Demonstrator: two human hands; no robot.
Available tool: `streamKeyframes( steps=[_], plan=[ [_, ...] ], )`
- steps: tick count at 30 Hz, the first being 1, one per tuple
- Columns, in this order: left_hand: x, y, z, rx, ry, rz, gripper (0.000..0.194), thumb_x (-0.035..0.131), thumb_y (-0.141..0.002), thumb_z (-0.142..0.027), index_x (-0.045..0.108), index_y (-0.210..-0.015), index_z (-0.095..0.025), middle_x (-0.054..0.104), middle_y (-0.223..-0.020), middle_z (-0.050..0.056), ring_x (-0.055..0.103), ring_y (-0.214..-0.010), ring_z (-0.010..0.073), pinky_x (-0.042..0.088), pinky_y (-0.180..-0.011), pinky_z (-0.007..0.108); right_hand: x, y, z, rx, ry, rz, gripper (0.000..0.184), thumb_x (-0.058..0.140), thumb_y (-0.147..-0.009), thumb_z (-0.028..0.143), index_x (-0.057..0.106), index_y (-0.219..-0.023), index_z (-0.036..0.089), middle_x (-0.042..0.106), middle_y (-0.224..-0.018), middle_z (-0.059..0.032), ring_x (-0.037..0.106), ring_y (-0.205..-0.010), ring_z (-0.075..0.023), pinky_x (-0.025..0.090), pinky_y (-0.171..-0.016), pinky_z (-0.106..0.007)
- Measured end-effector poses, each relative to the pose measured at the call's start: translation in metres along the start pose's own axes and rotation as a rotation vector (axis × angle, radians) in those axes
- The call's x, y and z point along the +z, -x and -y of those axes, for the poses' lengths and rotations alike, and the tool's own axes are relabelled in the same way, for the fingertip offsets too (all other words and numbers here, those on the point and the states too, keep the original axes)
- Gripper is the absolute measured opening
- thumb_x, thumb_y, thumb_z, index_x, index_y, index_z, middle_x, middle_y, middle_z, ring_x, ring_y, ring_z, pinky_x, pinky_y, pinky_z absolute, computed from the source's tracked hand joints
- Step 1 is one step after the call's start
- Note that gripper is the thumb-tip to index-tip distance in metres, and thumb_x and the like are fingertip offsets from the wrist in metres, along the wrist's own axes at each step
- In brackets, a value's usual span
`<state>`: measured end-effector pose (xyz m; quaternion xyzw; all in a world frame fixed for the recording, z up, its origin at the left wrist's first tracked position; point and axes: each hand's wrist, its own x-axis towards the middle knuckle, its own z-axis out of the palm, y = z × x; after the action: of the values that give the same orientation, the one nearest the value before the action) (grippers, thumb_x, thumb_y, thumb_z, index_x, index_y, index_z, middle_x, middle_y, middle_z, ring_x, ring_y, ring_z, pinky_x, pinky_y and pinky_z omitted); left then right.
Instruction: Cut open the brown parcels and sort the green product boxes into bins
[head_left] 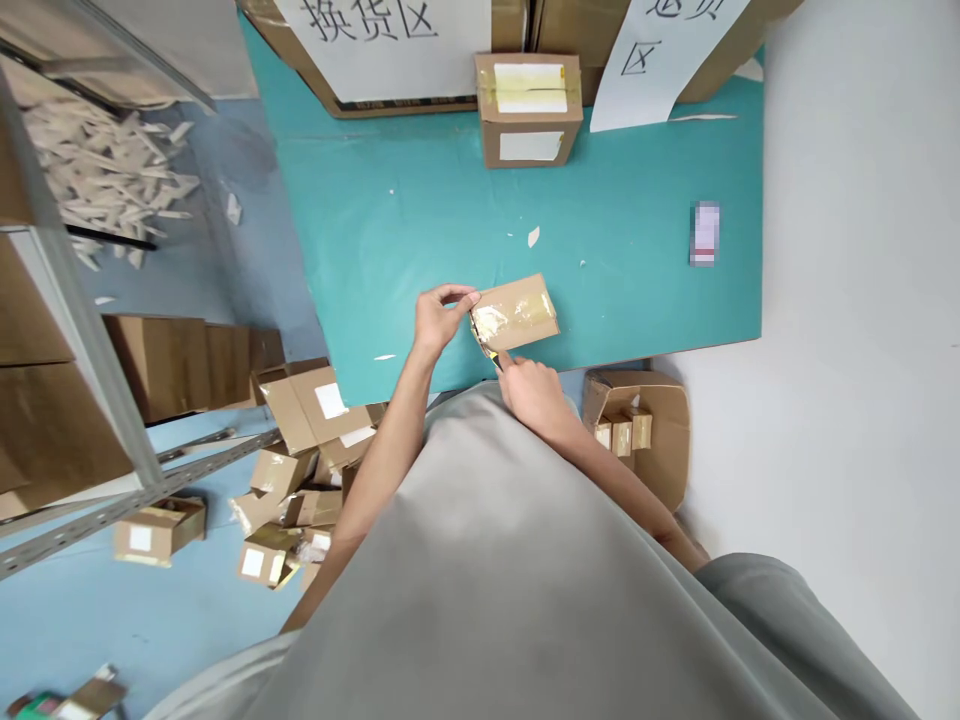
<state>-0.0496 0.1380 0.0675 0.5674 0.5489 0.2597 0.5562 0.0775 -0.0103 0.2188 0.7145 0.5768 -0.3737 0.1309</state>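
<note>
A small cardboard box (517,308) lies on the near part of the green tabletop (630,270), left of its middle, turned slightly askew, with shiny tape across its upper side. The left hand (439,318) is at the box's far left corner, its thumb and forefinger held narrow against the edge. The right hand (534,392) lies just near of the box, its fingers curled around a yellow and black knife (493,357) whose tip end meets the box's left end; the blade itself is too small to make out. Farther back stands a taped box (530,112) with white labels, between two white sheets (409,55) bearing large dark writing; the right one hangs in front of a larger carton. A paper scrap (533,237) lies between the taped box and the small one, and a blurred pale item (704,234) lies near the right edge. Below the tabletop, at the near right, an open carton (671,440) holds several little boxes (621,437); to the left, more boxes (300,490) are heaped on the floor.
</note>
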Motion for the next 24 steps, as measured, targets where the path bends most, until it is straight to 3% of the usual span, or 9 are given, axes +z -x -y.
streamKeyframes(
  steps=[3,6,9,12,15,20,24],
  plan=[
    [0.003,0.01,0.002,0.028,-0.032,-0.05,0.044,0.082,-0.091,-0.059,0.082,-0.105,-0.017,0.085,-0.113,0.013,0.081,-0.108,0.0286,0.066,-0.104,0.045,-0.007,0.005,-0.029,0.036,-0.091,-0.169,0.048,0.036,-0.122,0.033,0.055,-0.164,0.022,0.078,-0.143,-0.0175,0.079,-0.119,-0.0293,0.059,-0.1,-0.036],
    [0.01,0.025,-0.005,0.118,-0.144,-0.134,0.053,0.073,-0.101,-0.064,0.077,-0.127,-0.019,0.079,-0.135,0.017,0.076,-0.127,0.0323,0.062,-0.112,0.051,-0.005,-0.005,-0.068,0.1,-0.213,-0.38,0.048,0.034,-0.121,0.029,0.061,-0.158,0.017,0.076,-0.146,-0.0191,0.076,-0.123,-0.0307,0.056,-0.101,-0.036],
    [0.028,0.039,-0.022,0.318,-0.341,-0.122,0.05,0.067,-0.107,-0.061,0.073,-0.14,-0.024,0.069,-0.153,0.017,0.059,-0.154,0.0368,0.045,-0.132,0.06,-0.001,-0.025,-0.102,0.105,-0.337,-0.466,0.047,0.035,-0.119,0.031,0.07,-0.145,0.014,0.082,-0.132,-0.0195,0.077,-0.116,-0.0319,0.055,-0.098,-0.037],
    [0.053,0.046,-0.037,0.471,-0.507,0.042,0.042,0.06,-0.112,-0.057,0.075,-0.139,-0.029,0.064,-0.164,0.012,0.042,-0.169,0.0375,0.025,-0.142,0.066,-0.002,-0.04,-0.119,0.063,-0.395,-0.416,0.046,0.038,-0.117,0.033,0.072,-0.142,0.015,0.085,-0.12,-0.0161,0.079,-0.11,-0.0309,0.055,-0.096,-0.035],
    [0.074,0.048,-0.042,0.498,-0.595,0.164,0.041,0.054,-0.114,-0.055,0.075,-0.139,-0.03,0.059,-0.171,0.01,0.037,-0.172,0.0376,0.018,-0.143,0.07,-0.007,-0.045,-0.121,0.047,-0.354,-0.346,0.045,0.041,-0.116,0.031,0.071,-0.148,0.018,0.086,-0.124,-0.0144,0.081,-0.111,-0.0307,0.055,-0.097,-0.035],
    [0.085,0.051,-0.038,0.462,-0.644,0.149,0.041,0.05,-0.115,-0.053,0.074,-0.139,-0.03,0.058,-0.173,0.01,0.037,-0.172,0.0363,0.015,-0.144,0.069,-0.02,-0.039,-0.111,0.112,-0.203,-0.262,0.048,0.04,-0.118,0.03,0.062,-0.16,0.021,0.085,-0.129,-0.0144,0.08,-0.115,-0.0325,0.056,-0.099,-0.038],
    [0.091,0.054,-0.04,0.429,-0.622,0.118,0.042,0.048,-0.115,-0.054,0.073,-0.139,-0.03,0.058,-0.173,0.008,0.038,-0.172,0.0349,0.014,-0.145,0.067,-0.037,-0.037,-0.096,0.169,-0.087,-0.193,0.051,0.037,-0.119,0.026,0.055,-0.165,0.013,0.084,-0.127,-0.0204,0.08,-0.117,-0.0335,0.058,-0.101,-0.041]
  ],
)
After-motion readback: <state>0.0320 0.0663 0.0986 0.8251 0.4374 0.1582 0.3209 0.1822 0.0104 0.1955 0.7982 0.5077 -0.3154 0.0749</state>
